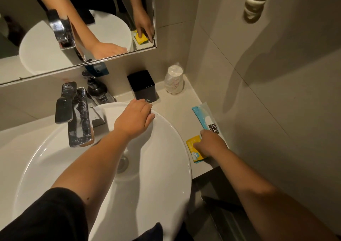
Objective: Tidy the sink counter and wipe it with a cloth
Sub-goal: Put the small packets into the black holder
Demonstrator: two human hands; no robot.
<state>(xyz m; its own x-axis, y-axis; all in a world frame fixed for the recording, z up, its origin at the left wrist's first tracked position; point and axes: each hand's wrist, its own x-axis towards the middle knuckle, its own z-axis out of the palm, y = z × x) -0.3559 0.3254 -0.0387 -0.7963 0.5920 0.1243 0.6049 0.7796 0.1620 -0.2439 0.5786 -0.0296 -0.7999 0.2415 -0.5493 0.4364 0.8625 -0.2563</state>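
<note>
Gathering the loose packets is our read of the current step; no cloth in sight, so wiping comes later.

Head view: our right hand is down at the counter's right front corner, fingertips pressed on a yellow sachet lying flat there. It looks like a pinch starting on the packet's right edge, but we can't tell if it's actually gripped or just pinned. A blue-and-white packet lies just behind it along the right edge, against the wall, partly under the fingers.

Our left hand is loosely curled, palm down, resting on the back rim of the white basin, holding nothing. Its fingertips sit right by the black cube box at the back edge.

A wrapped stack of paper cups stands in the back right corner; the soap pump sits behind the faucet.

To do this well: slide the sachet to the front edge so a finger gets under it, since flat foil is hard to lift. Stack both packets, park them at the back by the cups, and keep the left hand braced on the rim.
</note>
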